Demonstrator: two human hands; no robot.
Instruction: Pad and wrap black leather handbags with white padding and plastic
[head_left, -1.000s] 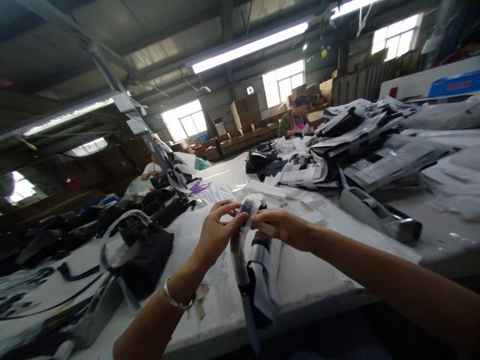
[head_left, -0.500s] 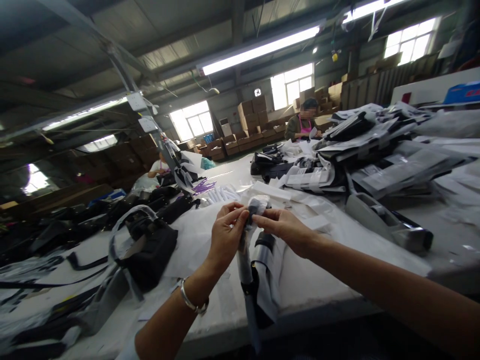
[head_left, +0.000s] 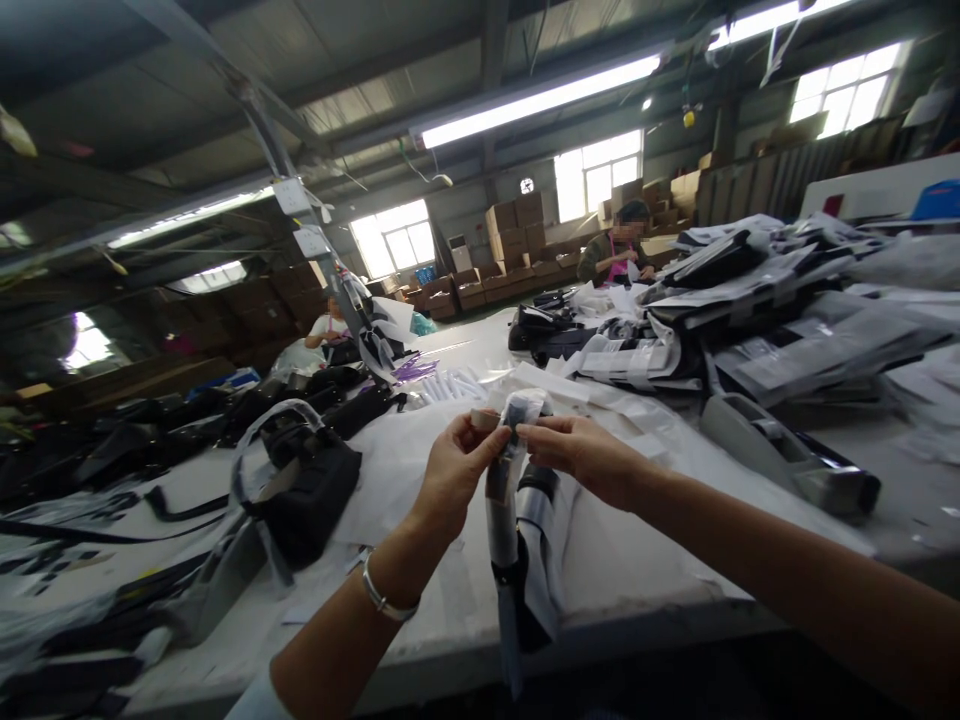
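Near the front edge of the table stands a narrow dark bag with pale wrapping on its side. Its upright handle is covered in thin, clear-looking film and curves over at the top. My left hand pinches the handle near its top from the left, thumb and fingers closed. A small beige strip shows at its fingertips; what it is, I cannot tell. From the right, the fingers of my right hand close on the wrapped handle top, almost meeting my left thumb.
Left of my hands sits a black handbag with a wrapped handle, beside many dark bags and straps. A grey bag lies on the right, below a heap of wrapped bags. Across the table a person works; another person is farther left.
The handle top now shows as a clearer curve between my hands, which have shifted slightly. The beige strip has come into sight at my left fingertips. The whole view has swung a little left.
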